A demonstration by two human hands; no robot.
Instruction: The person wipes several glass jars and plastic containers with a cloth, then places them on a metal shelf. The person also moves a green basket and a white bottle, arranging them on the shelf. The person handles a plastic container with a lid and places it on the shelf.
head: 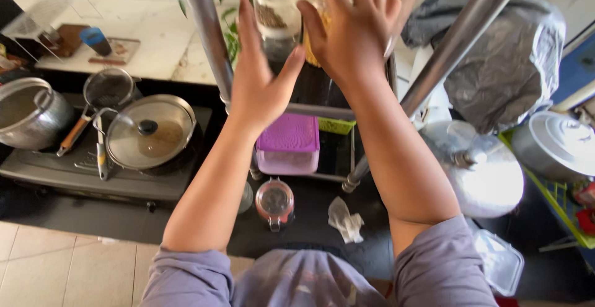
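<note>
Both my arms reach up to a metal shelf rack [207,34]. My left hand [260,78] presses its palm and fingers against the side of a clear glass jar [276,9] with dark contents. My right hand [356,25] has its fingers spread over a jar with yellow contents [313,47], mostly hidden behind it. Below, on a lower shelf, sits a plastic box with a purple lid [289,143]. A small clip-top glass jar [274,201] stands on the dark counter beneath.
A gas stove [74,174] at left carries a lidded pan [149,130], a steel pot [28,112] and a strainer [108,87]. A crumpled tissue [345,220] lies on the counter. At right are metal pots [483,171], a grey bag [508,53] and a green rack [561,205].
</note>
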